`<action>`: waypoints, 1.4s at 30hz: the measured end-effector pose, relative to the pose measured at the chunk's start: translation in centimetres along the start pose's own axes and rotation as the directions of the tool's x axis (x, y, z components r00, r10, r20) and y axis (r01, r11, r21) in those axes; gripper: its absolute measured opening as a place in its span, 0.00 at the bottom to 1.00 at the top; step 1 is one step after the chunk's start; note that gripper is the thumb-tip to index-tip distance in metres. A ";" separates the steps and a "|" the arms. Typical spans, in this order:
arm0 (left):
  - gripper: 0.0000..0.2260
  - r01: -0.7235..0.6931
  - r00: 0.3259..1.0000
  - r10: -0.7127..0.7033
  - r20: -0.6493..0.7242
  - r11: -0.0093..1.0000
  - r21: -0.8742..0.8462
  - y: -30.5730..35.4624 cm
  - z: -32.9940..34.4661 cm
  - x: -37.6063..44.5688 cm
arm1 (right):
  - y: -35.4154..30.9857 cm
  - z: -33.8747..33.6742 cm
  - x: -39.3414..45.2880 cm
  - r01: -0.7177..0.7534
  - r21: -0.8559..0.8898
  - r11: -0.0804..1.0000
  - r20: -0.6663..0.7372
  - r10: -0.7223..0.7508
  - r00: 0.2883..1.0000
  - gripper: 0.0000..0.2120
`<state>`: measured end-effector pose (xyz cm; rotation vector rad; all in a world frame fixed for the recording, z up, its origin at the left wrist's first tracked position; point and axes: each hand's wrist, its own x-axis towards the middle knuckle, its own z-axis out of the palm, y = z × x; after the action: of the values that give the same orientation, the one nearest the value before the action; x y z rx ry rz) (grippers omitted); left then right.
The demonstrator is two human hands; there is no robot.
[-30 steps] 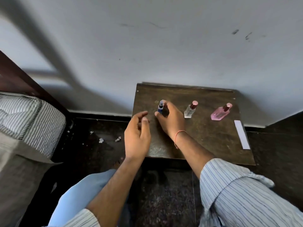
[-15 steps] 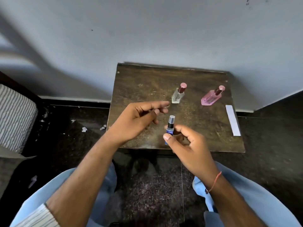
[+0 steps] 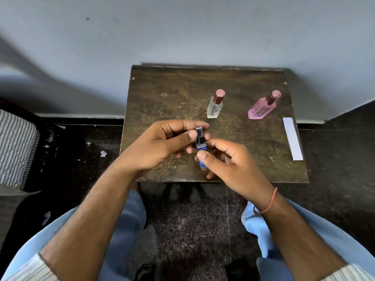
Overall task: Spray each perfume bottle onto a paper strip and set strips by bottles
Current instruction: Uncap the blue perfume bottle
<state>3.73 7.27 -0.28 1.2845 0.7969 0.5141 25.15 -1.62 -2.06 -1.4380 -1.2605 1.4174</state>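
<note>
Blue bottle [image 3: 202,148] label blurring beyond reading, its lower body hiding behind right hand [image 3: 229,165] thumb, both sleeves running off bottom edge, striped bedding [image 3: 16,149] cropping at left edge.

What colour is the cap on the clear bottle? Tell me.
Dark pink, on the clear bottle; the head view shows it.

— What surrounds it?
— A pale grey wall [image 3: 182,27] behind a scuffed, dark wooden tabletop [image 3: 172,94].
— And below?
— Dark speckled floor [image 3: 192,230]; striped bedding [image 3: 14,147] at left.
</note>
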 end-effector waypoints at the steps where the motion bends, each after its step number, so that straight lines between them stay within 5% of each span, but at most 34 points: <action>1: 0.15 -0.003 1.000 0.003 0.009 1.000 -0.017 -0.1 0.1 0.0 | 0.0 -0.1 -0.1 -0.004 0.024 1.000 0.007 0.004 1.000 0.08; 14: 0.10 -0.007 0.990 -0.016 -0.138 0.987 -0.162 -0.7 0.7 -0.1 | 0.5 0.0 0.2 0.079 -0.006 0.997 -0.015 -0.079 0.997 0.07; 19: 0.09 -0.051 0.949 -0.028 -0.313 0.969 -0.243 -0.3 -0.1 0.4 | 1.3 0.2 0.4 0.072 -0.111 0.991 -0.054 -0.078 0.996 0.14; 26: 0.08 -0.059 0.846 0.100 -0.524 0.994 0.095 -0.8 -2.0 0.3 | 1.4 -0.1 0.3 0.046 -0.082 0.996 -0.077 -0.052 0.996 0.11; 33: 0.08 0.119 0.820 0.212 -0.532 0.846 0.520 -1.4 -4.2 -0.3 | 1.6 -0.5 0.4 0.041 -0.129 0.991 -0.134 -0.058 0.989 0.13; 42: 0.08 0.205 0.869 0.150 -0.472 0.759 0.618 -1.9 -4.7 -1.1 | 1.9 -1.2 0.6 0.035 -0.247 0.968 -0.205 -0.087 0.975 0.13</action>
<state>-0.76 9.07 -2.29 1.8141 1.5333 0.5734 26.50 -1.38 -3.91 -1.6505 -1.3602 1.0617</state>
